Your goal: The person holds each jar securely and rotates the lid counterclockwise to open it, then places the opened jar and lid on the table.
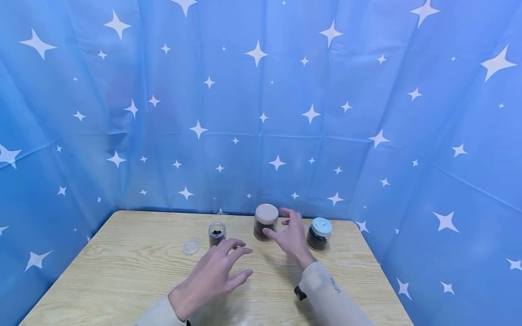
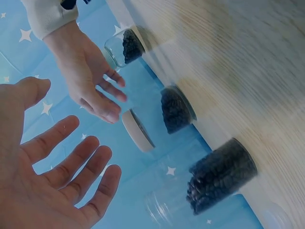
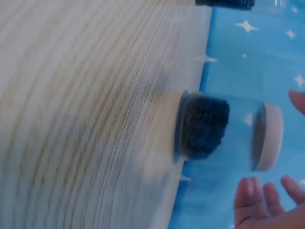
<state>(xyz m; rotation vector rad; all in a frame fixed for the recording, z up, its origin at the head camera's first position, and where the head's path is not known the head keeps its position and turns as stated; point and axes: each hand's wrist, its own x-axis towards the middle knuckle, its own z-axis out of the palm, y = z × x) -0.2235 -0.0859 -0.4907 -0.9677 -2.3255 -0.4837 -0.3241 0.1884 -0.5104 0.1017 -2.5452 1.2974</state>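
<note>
A clear jar with a pale pink lid (image 1: 267, 213) stands at the back middle of the table, partly filled with small dark pieces. Around its right side is my right hand (image 1: 292, 236), thumb and fingers spread; the right wrist view shows the fingers (image 3: 259, 202) apart from the lid. My left hand (image 1: 216, 273) hovers over the table with loosely bent fingers and holds nothing. Just beyond it stands an uncovered clear jar (image 2: 221, 174) of dark, bean-like pieces, its base partly hidden by that hand in the head view.
A round clear lid (image 1: 191, 246) lies on the table left of the uncovered jar. Right of my right hand stands a squat jar with a light blue lid (image 1: 321, 227), also holding dark pieces. Behind the wooden table (image 1: 134, 267) hangs a blue star-patterned curtain (image 1: 228, 113).
</note>
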